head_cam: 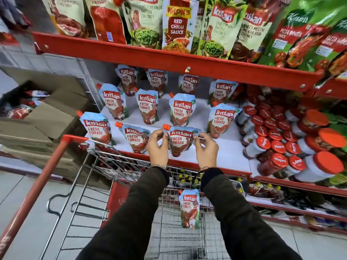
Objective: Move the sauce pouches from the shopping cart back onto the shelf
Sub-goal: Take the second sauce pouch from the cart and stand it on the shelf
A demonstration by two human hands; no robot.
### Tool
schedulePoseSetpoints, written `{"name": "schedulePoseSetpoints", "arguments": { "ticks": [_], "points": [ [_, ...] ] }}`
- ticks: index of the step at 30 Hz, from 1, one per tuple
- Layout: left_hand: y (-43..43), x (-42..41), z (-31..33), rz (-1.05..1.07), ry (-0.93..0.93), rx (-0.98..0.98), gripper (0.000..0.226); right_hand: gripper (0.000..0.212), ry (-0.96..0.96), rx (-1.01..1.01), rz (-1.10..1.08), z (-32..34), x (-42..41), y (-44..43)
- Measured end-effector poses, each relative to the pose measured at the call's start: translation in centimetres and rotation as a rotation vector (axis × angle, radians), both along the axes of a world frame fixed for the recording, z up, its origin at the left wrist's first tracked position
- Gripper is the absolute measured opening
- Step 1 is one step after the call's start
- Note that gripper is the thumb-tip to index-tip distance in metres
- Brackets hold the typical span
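Note:
Both my hands hold one Kissan Fresh Tomato pouch (pixel 180 140) upright at the front of the white shelf (pixel 228 153). My left hand (pixel 158 147) pinches its top left corner below the orange cap. My right hand (pixel 206 150) pinches its top right edge. Several matching pouches stand in rows on this shelf, the nearest neighbour (pixel 136 137) just to the left. One more pouch (pixel 189 208) stands inside the wire shopping cart (pixel 105 166) below my forearms.
Jars with red Mapro lids (pixel 276 145) crowd the shelf's right side. A red shelf lip (pixel 169 59) overhangs above, loaded with chutney and sauce pouches. Cardboard boxes (pixel 41 117) are stacked to the left. The cart's red handle (pixel 35 186) runs along the left.

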State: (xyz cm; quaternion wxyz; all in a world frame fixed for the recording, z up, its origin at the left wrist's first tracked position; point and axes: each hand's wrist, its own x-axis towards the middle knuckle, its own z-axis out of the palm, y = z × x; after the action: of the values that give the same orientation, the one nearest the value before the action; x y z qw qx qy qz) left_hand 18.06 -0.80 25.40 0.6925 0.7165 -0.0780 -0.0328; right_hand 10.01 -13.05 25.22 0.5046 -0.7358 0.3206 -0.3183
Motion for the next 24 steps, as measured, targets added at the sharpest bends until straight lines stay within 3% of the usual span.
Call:
{"name": "schedulePoseSetpoints", "arguments": {
  "ticks": [8, 24],
  "points": [
    [0.2, 0.2, -2.5, 0.011, -0.021, 0.094, 0.016, 0.014, 0.027, 0.052, 0.014, -2.0, -0.2, 0.6],
    [0.4, -0.6, -2.7, 0.016, -0.024, 0.009, 0.031, 0.023, 0.047, 0.036, 0.080, -1.7, -1.3, 1.5]
  ]
}}
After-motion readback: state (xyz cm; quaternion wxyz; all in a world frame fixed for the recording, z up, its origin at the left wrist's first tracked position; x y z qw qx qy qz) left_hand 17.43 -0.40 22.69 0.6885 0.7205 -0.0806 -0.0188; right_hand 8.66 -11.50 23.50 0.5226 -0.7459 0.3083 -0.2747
